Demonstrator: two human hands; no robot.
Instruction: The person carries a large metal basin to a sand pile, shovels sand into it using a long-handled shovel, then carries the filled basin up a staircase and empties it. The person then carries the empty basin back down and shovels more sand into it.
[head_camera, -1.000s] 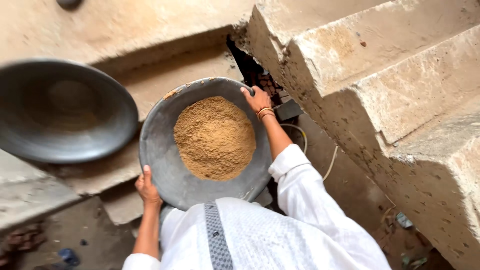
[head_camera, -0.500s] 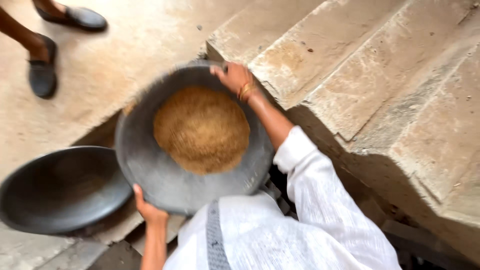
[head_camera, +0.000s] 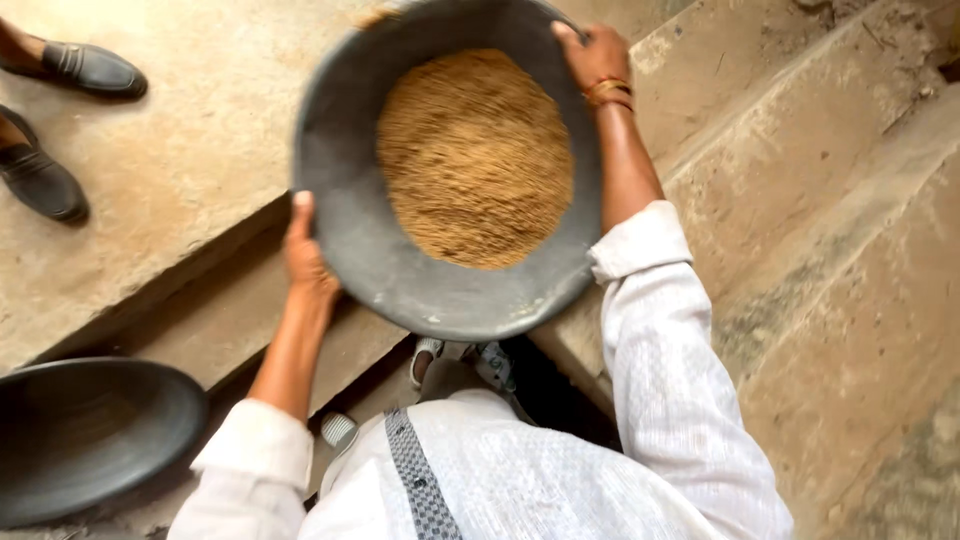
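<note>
Raised higher since earlier: pan (head_camera: 360, 220) w/ sand (head_camera: 475, 155), now centre-top. Left hand (head_camera: 305, 255) grips rim at 9 o'clock, right hand (head_camera: 595, 55) at 1. Empty pan (head_camera: 85, 435) at 8.

Pan (head_camera: 345, 215) rim cut off at top — empty basin (head_camera: 85, 440) cropped at left

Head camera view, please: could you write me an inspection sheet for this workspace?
Surface: bare concrete slab and steps, dusty.
Job's things: round grey pan holding a heap of brown grainy material.
Clutter: second dark pan, empty, lower left.
Grippers: left hand grips the near-left rim; right hand grips the far-right rim.
Cables: nothing seen.
Surroundings: another person's dark shoes, upper left.
</note>
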